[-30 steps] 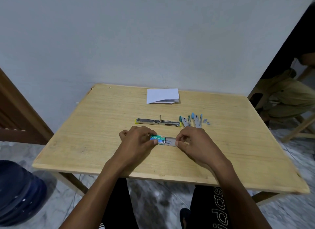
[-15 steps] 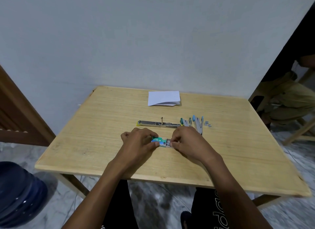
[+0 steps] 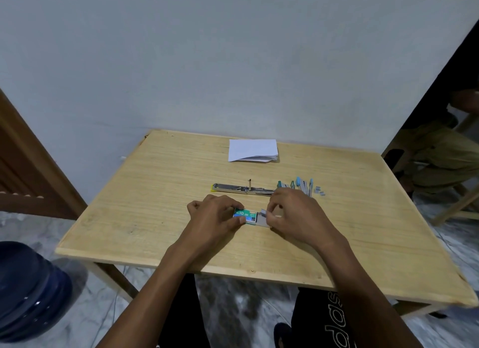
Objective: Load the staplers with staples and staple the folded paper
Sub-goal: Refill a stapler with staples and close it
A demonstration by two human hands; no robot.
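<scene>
The staple box [image 3: 245,215] was gripped by the left hand [image 3: 215,215], with the thumb on the near side and the fingertips curled over the far edge, and it was held down on the table [image 3: 155,218]. Its grey inner tray [image 3: 261,222] was seen drawn out toward the right hand [image 3: 298,215]. A strip of staples [image 3: 263,212] appeared to be pinched between that hand's thumb and forefinger, just above the tray; the remaining fingers were curled under and could not be made out clearly.

The strip was judged to be very light and stiff along its length, yet brittle: it is only glued together and could be snapped by any bending or twisting. It would best be taken by its two long flat sides, near the middle, and lifted straight. The thin card box was judged easy to crush, so only light pressure was called for.

Just beyond both hands, an opened stapler [image 3: 233,187] lay flat with its metal channel exposed, and the strip would presumably be laid there legs down. Beyond the right hand's knuckles, a cluster of blue-and-grey pieces [image 3: 300,184] was seen, too small to be told apart. The folded paper [image 3: 251,149] lay well beyond the hands, near the far edge, and was touched by neither.
</scene>
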